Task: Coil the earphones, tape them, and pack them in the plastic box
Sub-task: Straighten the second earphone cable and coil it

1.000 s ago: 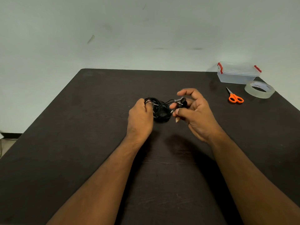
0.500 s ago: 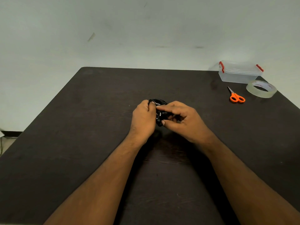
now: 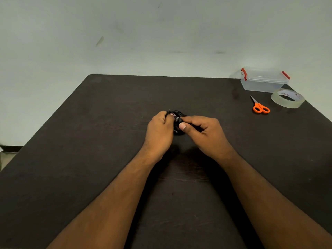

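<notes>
Tucking last loose end into earphone coil [image 3: 177, 123].
Right hand [image 3: 206, 135] now closing in, pinching earbud; left hand [image 3: 159, 130] gripping bundle. Tape roll [image 3: 287, 100] untouched.

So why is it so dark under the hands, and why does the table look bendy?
Head view: the hands block the light from above, so a soft shadow falls on the table beneath them; the wide lens splays the table's edges; the black earphones blend into the dark top.
</notes>
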A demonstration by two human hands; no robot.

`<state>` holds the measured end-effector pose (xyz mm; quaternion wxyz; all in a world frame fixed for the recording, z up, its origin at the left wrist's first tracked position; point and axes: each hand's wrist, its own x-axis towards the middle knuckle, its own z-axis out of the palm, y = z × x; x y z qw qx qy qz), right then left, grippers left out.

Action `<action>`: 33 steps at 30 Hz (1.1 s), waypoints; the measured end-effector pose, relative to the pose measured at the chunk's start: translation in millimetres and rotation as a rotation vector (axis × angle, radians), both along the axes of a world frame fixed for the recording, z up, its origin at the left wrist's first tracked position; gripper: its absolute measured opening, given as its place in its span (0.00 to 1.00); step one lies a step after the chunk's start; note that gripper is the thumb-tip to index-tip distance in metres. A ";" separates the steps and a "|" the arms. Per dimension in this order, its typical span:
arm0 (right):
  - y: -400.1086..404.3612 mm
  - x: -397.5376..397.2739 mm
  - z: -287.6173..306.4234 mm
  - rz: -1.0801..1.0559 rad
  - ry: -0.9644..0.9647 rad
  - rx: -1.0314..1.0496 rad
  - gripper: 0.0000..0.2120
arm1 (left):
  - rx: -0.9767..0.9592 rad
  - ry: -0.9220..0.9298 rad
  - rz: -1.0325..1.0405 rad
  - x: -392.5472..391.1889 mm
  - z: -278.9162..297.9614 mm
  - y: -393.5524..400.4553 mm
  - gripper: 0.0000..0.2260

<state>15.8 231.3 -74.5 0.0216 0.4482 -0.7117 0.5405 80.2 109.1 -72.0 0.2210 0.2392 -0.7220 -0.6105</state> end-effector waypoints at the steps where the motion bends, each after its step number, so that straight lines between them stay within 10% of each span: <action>1: 0.0 0.1 1.1 0.016 -0.051 0.023 0.08 | -0.009 0.003 -0.009 1.1 0.3 0.5 0.12; 9: -0.6 -4.1 2.1 -0.055 -0.063 0.163 0.08 | -0.343 -0.046 0.073 6.1 2.9 3.7 0.15; 19: -4.3 -3.3 1.9 -0.257 0.119 0.316 0.21 | -0.063 -0.002 0.023 4.5 2.9 6.9 0.19; 25: 3.2 -9.8 5.5 -0.197 0.289 0.496 0.13 | 0.098 0.029 -0.088 6.5 2.4 5.6 0.12; 33: 3.3 -16.4 0.8 -0.143 -0.029 0.195 0.11 | 0.131 0.110 -0.121 4.8 2.0 7.1 0.08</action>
